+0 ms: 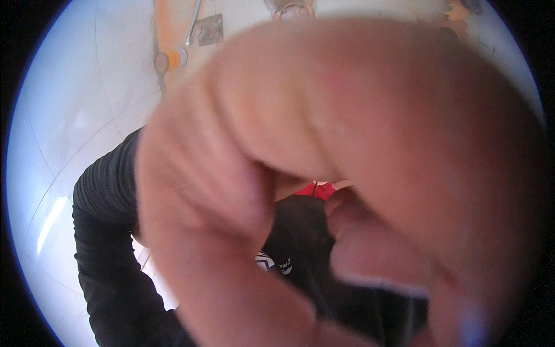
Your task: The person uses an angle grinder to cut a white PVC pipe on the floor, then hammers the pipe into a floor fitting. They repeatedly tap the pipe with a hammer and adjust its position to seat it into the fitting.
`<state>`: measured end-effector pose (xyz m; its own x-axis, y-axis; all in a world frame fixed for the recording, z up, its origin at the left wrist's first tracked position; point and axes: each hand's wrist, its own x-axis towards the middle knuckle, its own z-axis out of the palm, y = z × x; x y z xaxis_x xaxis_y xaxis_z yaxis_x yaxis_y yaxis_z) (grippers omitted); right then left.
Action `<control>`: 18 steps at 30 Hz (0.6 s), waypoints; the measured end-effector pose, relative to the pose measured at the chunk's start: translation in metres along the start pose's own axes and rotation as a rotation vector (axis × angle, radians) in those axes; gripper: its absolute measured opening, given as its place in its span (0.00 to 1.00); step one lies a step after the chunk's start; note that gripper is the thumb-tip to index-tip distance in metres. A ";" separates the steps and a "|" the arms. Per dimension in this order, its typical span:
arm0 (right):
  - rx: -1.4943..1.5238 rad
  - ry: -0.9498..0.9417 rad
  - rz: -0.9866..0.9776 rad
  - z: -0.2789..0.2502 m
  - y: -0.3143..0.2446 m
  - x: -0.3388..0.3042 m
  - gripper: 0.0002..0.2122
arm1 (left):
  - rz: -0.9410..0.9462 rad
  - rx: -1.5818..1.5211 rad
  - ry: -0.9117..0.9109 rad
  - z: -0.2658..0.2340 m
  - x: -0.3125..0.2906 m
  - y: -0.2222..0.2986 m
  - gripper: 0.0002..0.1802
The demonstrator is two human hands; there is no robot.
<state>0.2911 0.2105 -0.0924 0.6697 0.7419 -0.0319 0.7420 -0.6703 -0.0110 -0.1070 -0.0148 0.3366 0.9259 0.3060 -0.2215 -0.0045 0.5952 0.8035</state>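
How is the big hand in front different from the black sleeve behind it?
The hand is bare, blurred and fills most of the picture; the black sleeve is ribbed cloth, sharper, and takes up only the lower left. The hand is curled with bent fingers; the sleeve runs as one long bent tube. Both hide much of the pale tiled floor.

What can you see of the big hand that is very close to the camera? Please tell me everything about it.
The hand fills most of the picture and is blurred because it is so near the lens. It is bare, with curled fingers bent inward, skin folds showing at the knuckles. A black ribbed sleeve runs from its left side down to the lower edge. Which hand it is, and whether it holds anything, cannot be told. Behind it lies a pale tiled floor.
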 end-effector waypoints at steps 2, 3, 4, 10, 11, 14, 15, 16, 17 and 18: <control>0.014 0.024 -0.006 0.002 -0.008 -0.001 0.37 | 0.013 -0.030 0.092 -0.004 -0.012 -0.006 0.18; 0.022 0.030 -0.020 0.002 -0.012 -0.001 0.36 | 0.013 -0.056 0.146 -0.009 -0.019 -0.011 0.18; 0.035 0.050 -0.027 0.001 -0.014 -0.001 0.36 | 0.020 -0.059 0.184 -0.013 -0.024 -0.017 0.19; 0.107 0.170 -0.050 0.000 -0.006 0.011 0.32 | 0.001 -0.007 0.502 -0.052 -0.043 -0.046 0.21; 0.121 0.187 -0.055 0.000 -0.003 0.010 0.31 | -0.031 0.029 0.571 -0.064 -0.043 -0.050 0.22; 0.196 0.360 -0.036 -0.006 0.010 0.002 0.30 | -0.343 0.398 0.572 -0.143 -0.046 -0.062 0.26; 0.234 0.555 -0.021 -0.012 0.017 -0.003 0.26 | -0.576 0.457 0.527 -0.170 -0.047 -0.063 0.17; 0.246 0.476 -0.030 -0.024 0.030 -0.005 0.24 | -0.530 0.522 0.516 -0.191 -0.044 -0.082 0.17; 0.251 0.389 -0.039 -0.038 0.047 -0.011 0.23 | -0.486 0.606 0.541 -0.200 -0.041 -0.109 0.16; 0.255 0.312 -0.043 -0.055 0.065 -0.015 0.22 | -0.291 0.731 0.484 -0.210 -0.037 -0.133 0.16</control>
<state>0.3312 0.1567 -0.0379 0.6438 0.7127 0.2786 0.7650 -0.5916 -0.2545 -0.2199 0.0508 0.1216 0.5937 0.5927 -0.5443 0.5957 0.1310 0.7924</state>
